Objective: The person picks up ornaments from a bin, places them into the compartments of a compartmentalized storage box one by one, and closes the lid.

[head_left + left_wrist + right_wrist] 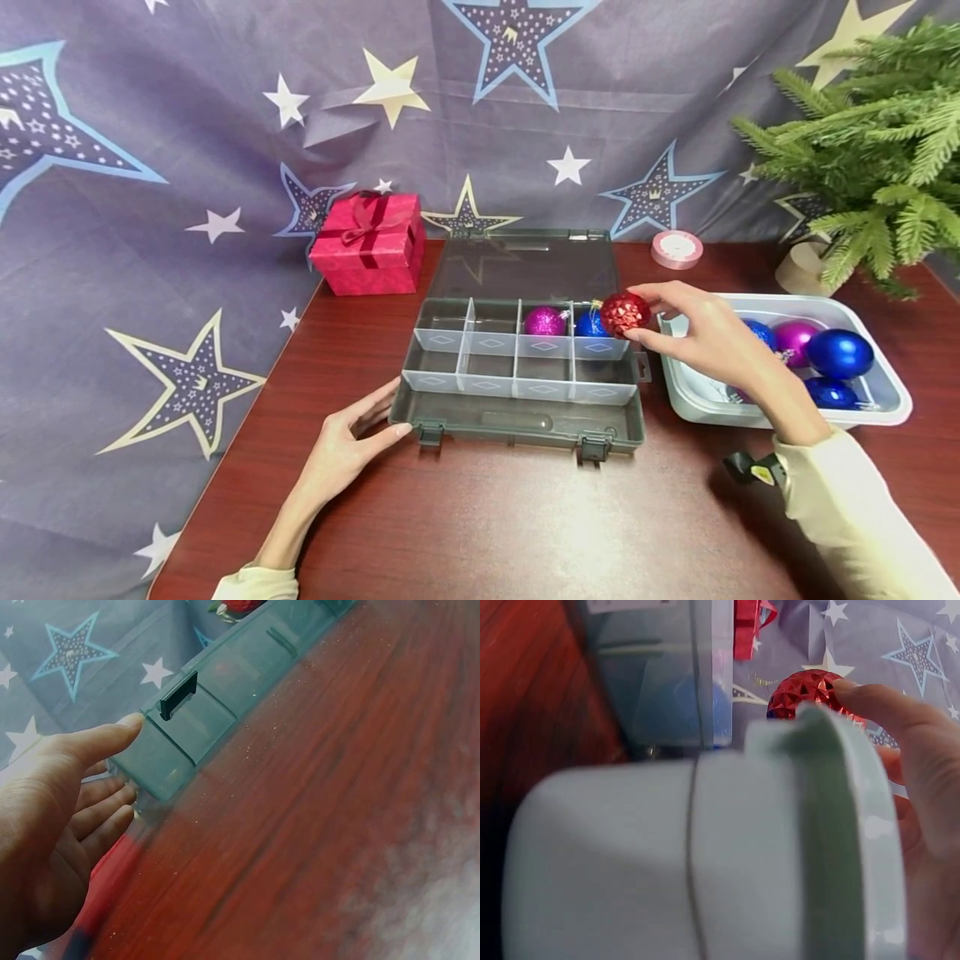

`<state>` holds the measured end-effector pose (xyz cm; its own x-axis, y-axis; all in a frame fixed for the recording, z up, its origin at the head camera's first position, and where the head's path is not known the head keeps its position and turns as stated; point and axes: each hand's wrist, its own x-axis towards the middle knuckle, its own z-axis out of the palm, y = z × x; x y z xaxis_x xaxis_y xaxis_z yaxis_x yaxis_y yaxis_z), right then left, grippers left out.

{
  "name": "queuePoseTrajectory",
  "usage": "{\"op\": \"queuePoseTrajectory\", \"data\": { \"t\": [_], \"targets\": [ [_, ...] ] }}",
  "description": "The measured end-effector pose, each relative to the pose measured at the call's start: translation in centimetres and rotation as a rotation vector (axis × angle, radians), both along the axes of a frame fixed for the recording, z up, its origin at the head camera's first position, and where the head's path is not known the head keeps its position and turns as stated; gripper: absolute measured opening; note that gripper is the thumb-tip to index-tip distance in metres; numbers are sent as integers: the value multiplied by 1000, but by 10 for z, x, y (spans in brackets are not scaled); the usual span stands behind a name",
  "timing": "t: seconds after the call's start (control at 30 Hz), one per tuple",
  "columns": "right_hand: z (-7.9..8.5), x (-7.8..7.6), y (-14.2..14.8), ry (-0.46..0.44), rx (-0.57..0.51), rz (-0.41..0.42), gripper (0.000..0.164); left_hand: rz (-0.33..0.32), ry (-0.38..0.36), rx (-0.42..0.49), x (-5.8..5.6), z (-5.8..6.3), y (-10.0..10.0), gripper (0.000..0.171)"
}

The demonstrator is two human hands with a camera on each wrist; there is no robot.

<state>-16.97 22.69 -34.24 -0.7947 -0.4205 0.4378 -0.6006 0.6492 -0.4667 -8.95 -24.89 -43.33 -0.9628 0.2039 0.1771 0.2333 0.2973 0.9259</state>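
Note:
My right hand (701, 329) pinches a faceted red Christmas ball (624, 314) above the right end of a divided plastic box (517, 429). In the right wrist view the red ball (802, 691) shows beyond the tub's rim. Under it, a blue ball (591, 323) sits in the back right compartment, partly covered. A glittery magenta ball (545, 322) lies in the compartment to its left. At the box's front left corner rests my left hand (341, 454), thumb on the front edge. The left wrist view shows its fingers (105, 799) extended along the box's end.
Right of the box stands a white tub (780, 304) with several blue and magenta balls. A red gift box (367, 250), a pink ribbon roll (677, 249) and a small artificial tree (885, 150) stand along the back. The box's lid (525, 267) leans open behind it.

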Motion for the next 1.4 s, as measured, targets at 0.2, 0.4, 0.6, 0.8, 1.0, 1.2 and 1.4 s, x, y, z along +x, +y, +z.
{"op": "queuePoseTrajectory", "data": {
  "t": [0.2, 0.4, 0.6, 0.8, 1.0, 1.2, 1.4],
  "targets": [
    [2, -8, -17, -56, -31, 48, 48, 3, 3, -5, 0, 0, 0, 62],
    [2, -16, -31, -92, -47, 73, 48, 7, 4, -7, 0, 0, 0, 62],
    [1, -21, -44, -98, -66, 98, 49, 1, 11, 3, 0, 0, 0, 62],
    [2, -25, -56, -150, -63, 100, 52, 0, 10, 7, 0, 0, 1, 62],
    [5, -27, -65, -158, -62, 102, 52, 3, 10, -2, 0, 1, 0, 62],
    [8, -30, -75, -161, -65, 126, 52, 0, 7, -5, 0, 1, 0, 62],
    [11, -32, -82, -177, -66, 153, 51, -3, 13, -9, 0, 1, 0, 61]
  ]
}}
